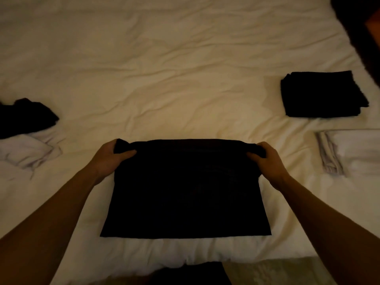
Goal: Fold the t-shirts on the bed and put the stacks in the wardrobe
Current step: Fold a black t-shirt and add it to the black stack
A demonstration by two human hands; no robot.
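— What's the setting?

— A dim room, warm light, and a wide bed (164, 58) under a creased cream cover that fills nearly the whole view.

— And the shirt being worked on?

— A black t-shirt (181, 192) lies flat at the near edge of the bed, squared into a rough rectangle, its near hem close to the mattress edge. Its far edge is bunched at both corners.

— Who has it?

— Both hands. The left hand (112, 159) pinches the far left corner, thumb on top of the cloth and fingers curled under the bunched fabric. The right hand (267, 159) grips the far right corner the same way, fingers wrapped round a small roll of cloth. Both forearms reach in from the bottom corners.

— What sits around it?

— To the right, well apart from the shirt, a folded black stack (322, 95) lies farther up the bed, and a folded white stack (353, 153) lies just nearer, by the right edge of the view. To the left, a loose black garment (26, 118) lies crumpled, touching a rumpled white garment (28, 153) just in front of it.

— Anything else?

— Something dark at the bottom centre, below the mattress edge; I cannot tell what.
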